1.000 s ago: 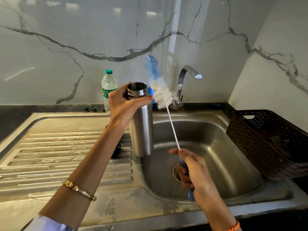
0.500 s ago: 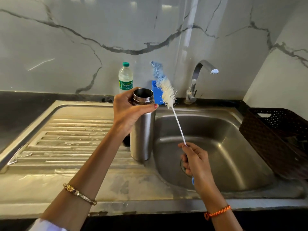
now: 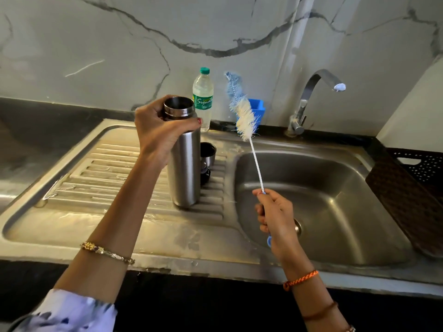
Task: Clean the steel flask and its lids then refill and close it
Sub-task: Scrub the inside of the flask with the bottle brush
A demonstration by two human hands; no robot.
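Left hand [image 3: 158,130] wraps the steel flask [image 3: 184,161] near its neck, fingers curled round the upper body, thumb tip across the front just below the threaded collar. Flask is upright, long axis vertical, open mouth facing up, no lid on it. Its base sits at the drainboard [image 3: 100,178] ribs, near the edge of the sink basin [image 3: 335,188]; cannot tell if the base touches the steel or hovers just above.

Right hand [image 3: 278,219] is closed around the blue handle of the bottle brush [image 3: 244,116], fingers curled tight, handle end poking out below the palm. Brush is outside the flask, held over the basin's left side. Long axis runs steeply up and slightly left from the hand: thin white twisted stem, then cream bristles, blue bristles at the tip pointing up toward the wall. Bristle head sits to the right of the flask mouth, apart from it.

Just behind the flask on the drainboard: a steel cup-type lid [image 3: 208,153], open side up, with a dark lid part below it, partly hidden by the flask.

Further back on the worktop: plastic water bottle [image 3: 203,99] with green cap, upright; blue holder [image 3: 257,111] behind the brush head; tap [image 3: 311,97], spout over the basin. Brown perforated basket [image 3: 412,188] at the right of the sink.
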